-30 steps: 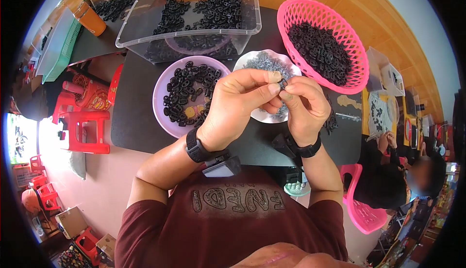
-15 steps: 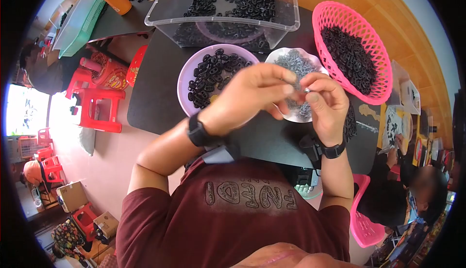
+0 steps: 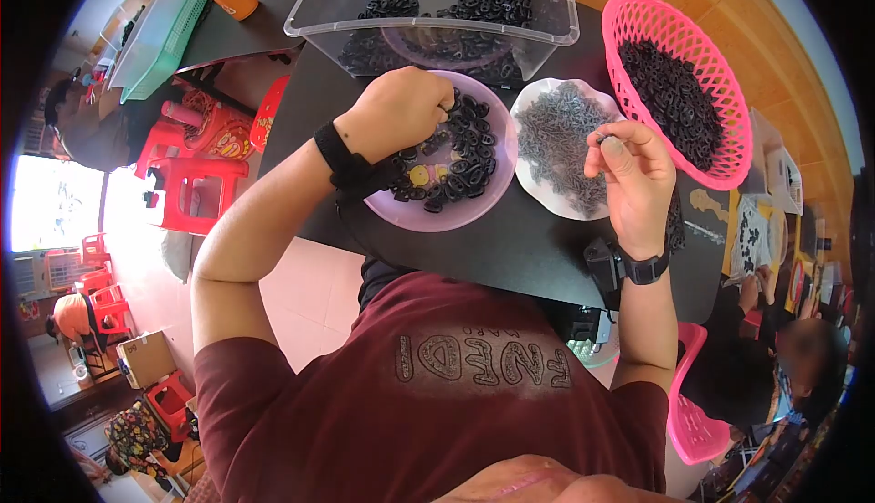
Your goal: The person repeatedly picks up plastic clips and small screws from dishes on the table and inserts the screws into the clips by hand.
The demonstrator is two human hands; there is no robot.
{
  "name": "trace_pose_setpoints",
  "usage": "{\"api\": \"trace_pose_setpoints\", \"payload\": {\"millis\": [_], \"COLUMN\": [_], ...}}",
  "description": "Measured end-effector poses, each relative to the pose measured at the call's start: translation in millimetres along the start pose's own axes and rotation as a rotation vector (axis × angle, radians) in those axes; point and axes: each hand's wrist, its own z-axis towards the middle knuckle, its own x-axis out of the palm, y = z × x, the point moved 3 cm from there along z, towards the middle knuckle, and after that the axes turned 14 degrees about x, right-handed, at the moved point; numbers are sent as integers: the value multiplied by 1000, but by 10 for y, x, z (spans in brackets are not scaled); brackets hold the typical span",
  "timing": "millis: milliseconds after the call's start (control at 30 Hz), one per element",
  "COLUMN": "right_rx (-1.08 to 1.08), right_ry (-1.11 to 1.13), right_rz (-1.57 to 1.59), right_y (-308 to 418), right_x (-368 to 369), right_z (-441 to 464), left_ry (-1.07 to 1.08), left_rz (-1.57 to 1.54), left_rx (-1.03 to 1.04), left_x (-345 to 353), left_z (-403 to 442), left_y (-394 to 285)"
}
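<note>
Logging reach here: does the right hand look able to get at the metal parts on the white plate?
Probably yes: the right hand is at the edge of the white plate, with most metal parts uncovered, though it seems to pinch a small piece.

Left hand [image 3: 398,113] now at lilac bowl [image 3: 442,220]

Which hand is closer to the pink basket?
Right. The right hand is near the pink basket's lower-left side; the left hand is farther left, at the purple bowl.

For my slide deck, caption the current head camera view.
Left hand over a round lilac plastic bowl of black oval parts; right hand pinching a small piece near a scalloped white dish.
</note>
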Motion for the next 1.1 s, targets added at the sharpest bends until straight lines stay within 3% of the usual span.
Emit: {"api": "trace_pose_setpoints", "payload": {"millis": [67, 133, 267, 467, 567, 633, 767, 867, 1000, 1100], "right_rx": [9, 30, 78, 97, 107, 140, 149, 192, 161, 186], "right_ry": [-5, -30, -50, -44, -79, -54, -35, 2, 22, 34], "right_rz": [-2, -20, -43, -86, -106, -174, -322, -261, -173, -127], "right_y": [-7, -16, -19, -13, -12, -19, 46, 26, 21, 16], "right_x": [-4, -6, -7, 26, 27, 23, 115, 122, 132, 119], "right_z": [5, 8, 1, -2, -19, -29, -33, -51, -63, -68], "left_ry": [72, -49, -46, -36, -121, -185, -199, -291, -220, -198], "left_rz": [20, 50, -3, -127, -250, -494, -632, -732, -1080, -1104], "left_rx": [-46, 90, 107, 45, -6, -81, -71, -7, -161, -137], "left_x": [26, 58, 84, 59, -96, -161, -80, 79, 211, 222], "left_z": [-15, -44, -51, -58, -39, -12, 76, 169, 298, 334], "left_y": [-1, -14, -64, -206, -335, -502, -808, -922, -1095, -1133]}}
